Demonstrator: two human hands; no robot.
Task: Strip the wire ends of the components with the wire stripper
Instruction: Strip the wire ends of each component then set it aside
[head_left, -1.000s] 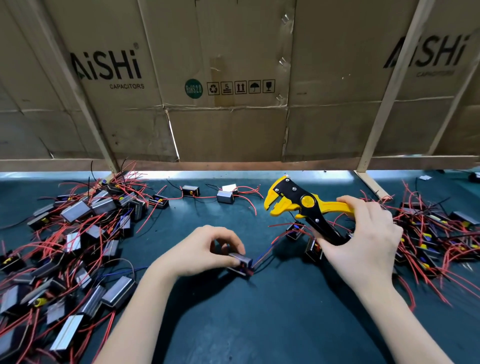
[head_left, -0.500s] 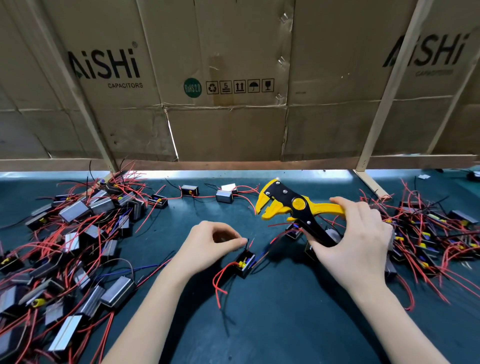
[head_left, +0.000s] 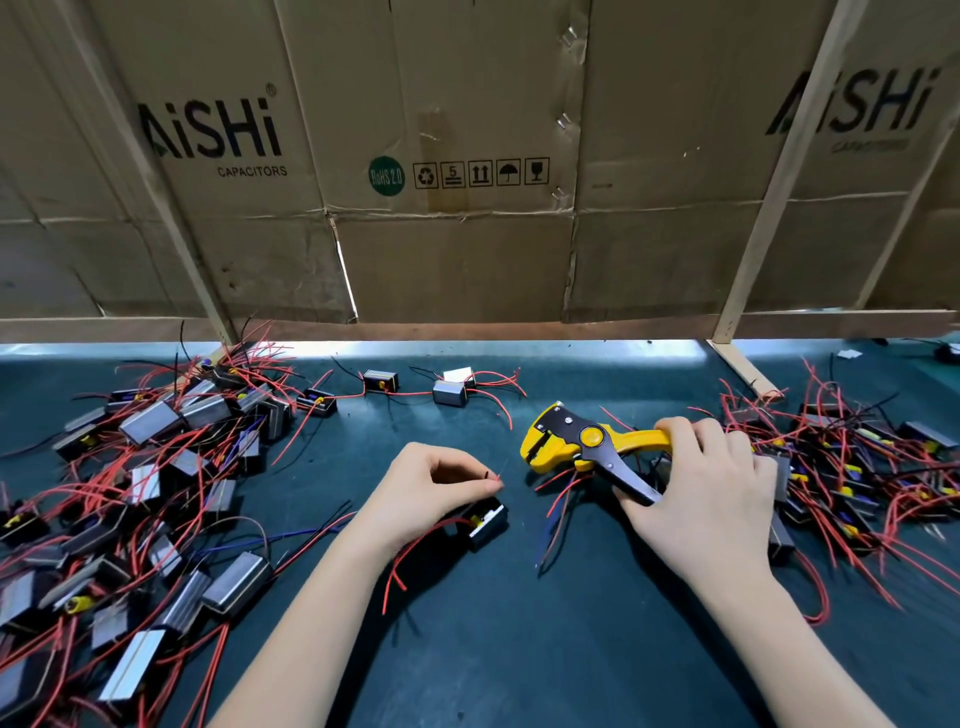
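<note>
What my next move turns on is the short gap between the wire end (head_left: 497, 475) I have pinched in my left hand (head_left: 434, 491) and the mouth of the wire stripper (head_left: 582, 447) in my right hand (head_left: 711, 499). The wire tip lies just to the left of the stripper's yellow head and slightly nearer to me, near it but not touching. The stripper's long axis runs roughly left to right across the counter (head_left: 519, 649), head pointing left toward my left hand, so the mouth already faces the wire; I judge that bringing the two hands together sideways should seat the end in the mouth.

My left hand is closed in a fine pinch, thumb and forefinger pressed together on the thin wire end, the other fingers curled loosely above. The component (head_left: 485, 519) that the wire belongs to, a small black block, sits just below that hand; I cannot tell whether it rests on the counter or hangs from its wire. A loose red lead (head_left: 400, 564) trails from it toward me.

My right hand is wrapped round the stripper's handles, yellow above and black below. The handles look spread, so I take the mouth to be open, though I cannot see into it clearly.
</note>
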